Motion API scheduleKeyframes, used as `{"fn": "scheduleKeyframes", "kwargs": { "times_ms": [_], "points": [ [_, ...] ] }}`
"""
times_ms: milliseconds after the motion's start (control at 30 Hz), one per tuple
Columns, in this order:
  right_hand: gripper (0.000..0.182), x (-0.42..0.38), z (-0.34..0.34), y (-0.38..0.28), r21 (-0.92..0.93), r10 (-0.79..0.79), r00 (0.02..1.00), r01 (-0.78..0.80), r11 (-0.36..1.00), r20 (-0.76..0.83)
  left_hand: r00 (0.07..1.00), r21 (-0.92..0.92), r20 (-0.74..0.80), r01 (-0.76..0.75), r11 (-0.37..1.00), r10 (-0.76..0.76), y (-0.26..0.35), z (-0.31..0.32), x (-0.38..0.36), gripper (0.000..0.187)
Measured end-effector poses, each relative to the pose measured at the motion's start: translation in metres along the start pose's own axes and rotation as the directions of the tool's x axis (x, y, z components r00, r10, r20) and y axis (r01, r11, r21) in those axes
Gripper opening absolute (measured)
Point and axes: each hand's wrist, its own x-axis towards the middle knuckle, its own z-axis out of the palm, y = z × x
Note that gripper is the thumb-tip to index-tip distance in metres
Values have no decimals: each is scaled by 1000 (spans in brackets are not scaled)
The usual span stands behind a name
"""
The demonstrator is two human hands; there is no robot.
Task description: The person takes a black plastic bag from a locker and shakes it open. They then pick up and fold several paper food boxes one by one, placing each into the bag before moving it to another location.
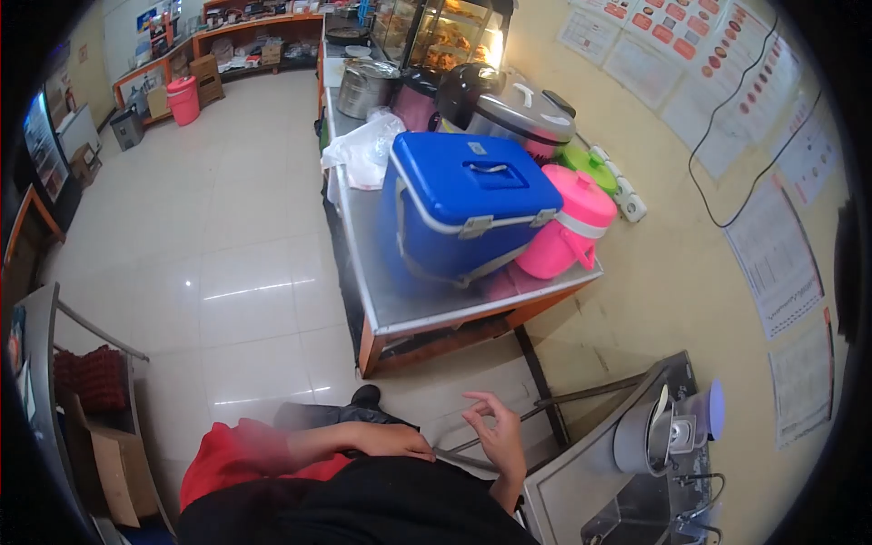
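Note:
My left hand rests low at my waist against black cloth, below a red sleeve. Its fingers point right, and their undersides are hidden. To the right, my right hand is raised with nothing in it, its thumb and fingers curved but apart. It is nearest to the metal sink counter. Ahead, a closed blue cooler box stands on a metal-topped table, beside a pink jug. Neither hand touches these.
Behind the cooler are a rice cooker, a metal pot and a white plastic bag. Pots stand by the sink at right. A shelf is at left, a pink bin further back.

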Motion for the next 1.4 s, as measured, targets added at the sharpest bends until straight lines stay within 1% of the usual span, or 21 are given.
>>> {"fn": "scheduleKeyframes", "kwargs": {
  "times_ms": [133, 167, 233, 367, 400, 433, 467, 500, 567, 600, 633, 667, 733, 767, 867, 967, 1067, 1167, 1267, 1333, 1400],
  "points": [
    [25, 59, -27, -9, -35, 64, 994, -68, 997, -93, 981, -78, 127, -136, 988, 145, 1, -80, 29, 33],
    [24, 72, -37, -8, -29, 66, 988, -71, 997, -141, 973, -38, 198, -112, 993, 117, 0, -97, 38, 26],
    [22, 97, -68, -4, 0, 74, 967, -76, 997, -244, 972, 46, 167, -173, 984, 163, -8, -119, 55, 23],
    [15, 176, -137, -17, -73, -100, 815, 71, 995, -571, 976, 68, 103, -200, 978, 192, -3, -154, 68, 21],
    [17, 209, -156, -18, -157, -187, 748, 111, 981, -637, 981, 50, 82, -178, 983, 173, -3, -165, 67, 22],
    [18, 241, -171, -31, -159, -192, 721, 114, 981, -665, 986, 23, 59, -159, 987, 158, -3, -173, 67, 22],
    [19, 279, -189, -29, -350, -414, 636, 231, 908, -651, 988, -16, 27, -152, 988, 152, -3, -177, 73, 22],
    [24, 315, -205, -33, -472, -523, 592, 257, 844, -613, 996, 54, 51, -75, 996, 73, -3, -185, 77, 25],
    [36, 385, -235, -15, -718, -661, 573, 172, 674, -484, 990, -32, -130, -51, 998, 47, 1, -186, 81, 24],
    [39, 404, -239, 17, -726, -566, 681, 73, 684, -465, 976, -65, -217, -30, 997, 15, 4, -188, 80, 24],
    [43, 427, -239, 54, -733, -455, 772, -22, 680, -445, 973, -62, -215, 71, 996, -83, 6, -193, 82, 21],
    [47, 446, -241, 74, -745, -334, 844, -110, 658, -419, 939, -95, -339, 23, 995, -55, -3, -189, 83, 22],
    [50, 432, -237, 100, -647, -367, 820, -6, 762, -440, 820, -140, -572, -96, 985, -1, -31, -178, 89, 25],
    [52, 432, -239, 104, -608, -392, 810, 56, 792, -436, 862, -169, -504, -34, 985, -57, -27, -189, 98, 28],
    [50, 440, -242, 92, -581, -265, 893, 5, 814, -365, 935, -276, -228, 207, 939, -273, -10, -207, 109, 37],
    [49, 449, -245, 95, -583, -265, 915, 41, 811, -304, 879, -270, -398, 162, 949, -263, -21, -196, 126, 41],
    [50, 446, -243, 104, -629, -360, 882, 97, 771, -305, 808, -288, -518, 144, 947, -281, -33, -187, 143, 42],
    [51, 443, -243, 101, -616, -370, 879, 116, 779, -302, 781, -404, -474, 218, 888, -408, -24, -188, 149, 38],
    [49, 447, -248, 105, -493, -326, 905, 159, 855, -275, 755, -413, -544, 138, 900, -366, -11, -183, 135, 30],
    [47, 446, -246, 103, -459, -330, 902, 177, 871, -279, 752, -412, -541, 155, 898, -378, -7, -175, 114, 27],
    [47, 448, -247, 109, -492, -419, 867, 250, 834, -268, 719, -390, -603, 110, 914, -344, -4, -160, 84, 28]
  ]
}}
